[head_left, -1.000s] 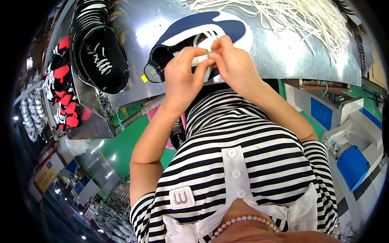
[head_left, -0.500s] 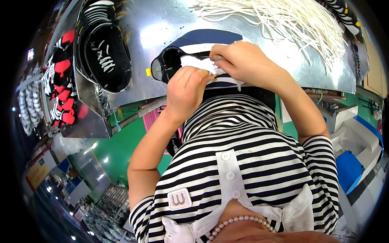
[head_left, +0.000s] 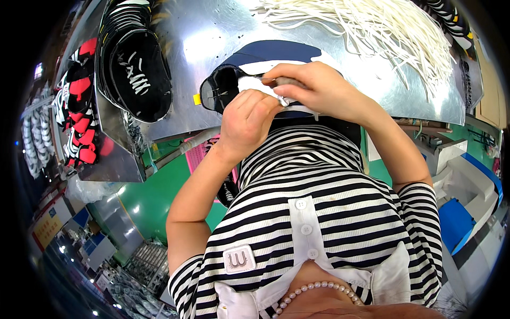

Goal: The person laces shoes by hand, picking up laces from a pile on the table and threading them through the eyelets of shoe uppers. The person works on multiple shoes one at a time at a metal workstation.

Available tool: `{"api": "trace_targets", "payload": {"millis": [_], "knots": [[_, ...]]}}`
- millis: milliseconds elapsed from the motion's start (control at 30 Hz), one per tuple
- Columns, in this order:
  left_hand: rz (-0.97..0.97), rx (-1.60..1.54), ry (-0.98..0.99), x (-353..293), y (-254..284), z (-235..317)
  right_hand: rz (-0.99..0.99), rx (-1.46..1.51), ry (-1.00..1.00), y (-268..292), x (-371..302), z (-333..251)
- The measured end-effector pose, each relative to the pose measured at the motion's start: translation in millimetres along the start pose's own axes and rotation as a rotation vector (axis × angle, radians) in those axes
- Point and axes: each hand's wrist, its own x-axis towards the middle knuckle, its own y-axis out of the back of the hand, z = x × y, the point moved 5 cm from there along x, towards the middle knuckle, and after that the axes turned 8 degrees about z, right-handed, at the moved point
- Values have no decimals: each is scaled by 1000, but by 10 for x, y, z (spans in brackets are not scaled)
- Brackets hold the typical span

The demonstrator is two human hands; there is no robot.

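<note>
**Inspector A:** Holding a navy and white shoe upper (head_left: 265, 58) at the near edge of the metal table (head_left: 212, 32), both hands are working on it. The left hand (head_left: 247, 117) is curling its fingers around the upper's white tongue area, just beside the dark collar opening (head_left: 220, 90).

**Inspector B:** And the right hand (head_left: 313, 87)?

**Inspector A:** It is lying over the top of the upper, fingers bent and pinching at the white part; a small greyish item is showing under the fingertips, and I cannot tell what it is. The two hands are touching at the thumbs.

**Inspector B:** What is lying around the piece?

**Inspector A:** A heap of white laces (head_left: 372, 26) is spreading across the far right of the table. A stack of black uppers (head_left: 135, 64) is sitting well to the left, with red and black uppers (head_left: 79, 111) further left again.
</note>
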Motion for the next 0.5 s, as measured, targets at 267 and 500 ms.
{"api": "trace_targets", "payload": {"millis": [267,500], "knots": [[-12,0,-9,-54,25,6,-42,-412,184,98,83,-253],[-10,11,-11,-30,-22,68,89,-244,162,160,-146,-94]]}}
